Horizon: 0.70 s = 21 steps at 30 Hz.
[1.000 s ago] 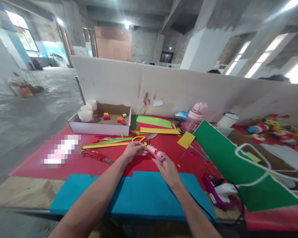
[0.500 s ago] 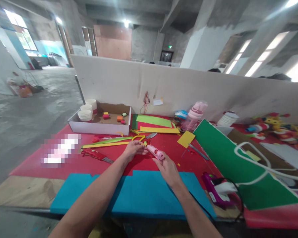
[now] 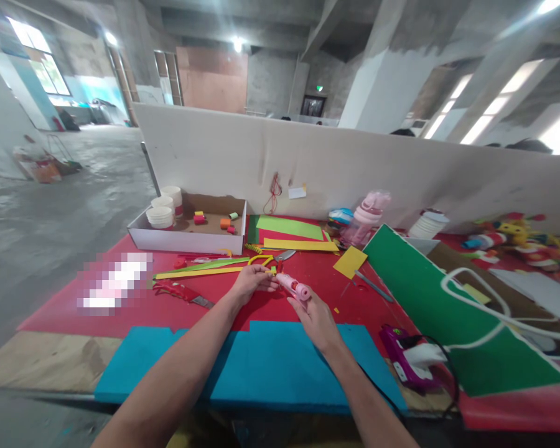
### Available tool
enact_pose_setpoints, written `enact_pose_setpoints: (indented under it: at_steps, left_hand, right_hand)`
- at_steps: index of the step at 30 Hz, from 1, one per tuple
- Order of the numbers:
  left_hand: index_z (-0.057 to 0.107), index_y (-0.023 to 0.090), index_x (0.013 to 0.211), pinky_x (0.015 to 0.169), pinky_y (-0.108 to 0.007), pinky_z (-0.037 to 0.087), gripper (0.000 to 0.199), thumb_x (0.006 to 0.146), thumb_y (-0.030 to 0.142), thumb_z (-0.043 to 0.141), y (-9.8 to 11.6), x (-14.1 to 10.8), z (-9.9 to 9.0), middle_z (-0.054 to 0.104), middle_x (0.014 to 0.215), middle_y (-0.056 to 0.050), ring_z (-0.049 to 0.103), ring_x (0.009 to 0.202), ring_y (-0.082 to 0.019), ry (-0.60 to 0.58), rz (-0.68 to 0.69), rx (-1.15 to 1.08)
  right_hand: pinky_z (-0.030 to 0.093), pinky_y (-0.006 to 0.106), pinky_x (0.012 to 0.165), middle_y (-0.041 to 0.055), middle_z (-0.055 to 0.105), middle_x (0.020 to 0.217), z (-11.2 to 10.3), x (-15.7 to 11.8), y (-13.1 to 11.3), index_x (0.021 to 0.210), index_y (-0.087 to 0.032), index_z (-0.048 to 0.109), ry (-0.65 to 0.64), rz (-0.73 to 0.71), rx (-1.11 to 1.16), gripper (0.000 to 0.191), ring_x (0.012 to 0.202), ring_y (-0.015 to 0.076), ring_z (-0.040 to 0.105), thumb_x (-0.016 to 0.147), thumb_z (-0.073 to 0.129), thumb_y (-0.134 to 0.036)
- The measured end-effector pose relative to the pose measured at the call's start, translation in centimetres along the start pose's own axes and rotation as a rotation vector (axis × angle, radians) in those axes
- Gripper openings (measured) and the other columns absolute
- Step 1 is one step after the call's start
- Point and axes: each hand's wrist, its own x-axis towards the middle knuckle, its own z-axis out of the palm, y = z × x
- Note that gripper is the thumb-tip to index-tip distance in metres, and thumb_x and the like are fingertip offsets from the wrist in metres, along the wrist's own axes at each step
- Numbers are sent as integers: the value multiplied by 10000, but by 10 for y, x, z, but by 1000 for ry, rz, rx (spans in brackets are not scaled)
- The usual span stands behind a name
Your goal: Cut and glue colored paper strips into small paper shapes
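The right hand [image 3: 317, 320] wraps its fingers around a pink glue gun [image 3: 295, 288], held above the red-covered desk [image 3: 320, 270] with its nozzle toward the left hand. The left hand [image 3: 249, 283] has its fingers drawn together, pinching a small yellow-green piece [image 3: 273, 270] just beside the nozzle; its exact shape is too small to tell. Scissors [image 3: 261, 260] with yellow handles lie just beyond the left hand, and a red-handled cutter [image 3: 180, 292] lies to its left. Nearer the person, blue sheets [image 3: 289, 367] cover the desk's front edge, beneath both forearms
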Motion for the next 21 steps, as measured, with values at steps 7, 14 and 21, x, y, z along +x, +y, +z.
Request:
enact_pose_setpoints:
  at_steps: [7, 14, 21]
  left_hand:
    - [581, 83, 808, 574, -253, 577, 191, 729, 173, 730, -1, 0, -1, 703, 722, -112, 697, 622, -175, -18, 14, 5]
    - [577, 84, 808, 576, -271, 582, 218, 713, 182, 746, -3, 3, -2, 705, 720, -112, 698, 624, -185, -32, 16, 4]
    - [573, 90, 804, 578, -280, 577, 187, 729, 172, 724, -2, 1, -1, 710, 722, -115, 698, 612, -190, -30, 10, 1]
  right_hand:
    - [491, 308, 806, 124, 663, 1076, -3, 0, -1, 1133, -169, 548, -25, 10, 9, 333, 983, 241, 637, 913, 448, -398]
    - [490, 316, 789, 123, 668, 1038, -5, 1, -3, 1106, -160, 556, -38, 21, 16, 316, 952, 245, 641, 910, 455, -387]
    - [488, 337, 829, 128, 651, 1107, -6, 0, -6, 1182, -177, 547, -43, 10, 27, 346, 1006, 252, 626, 909, 453, -368]
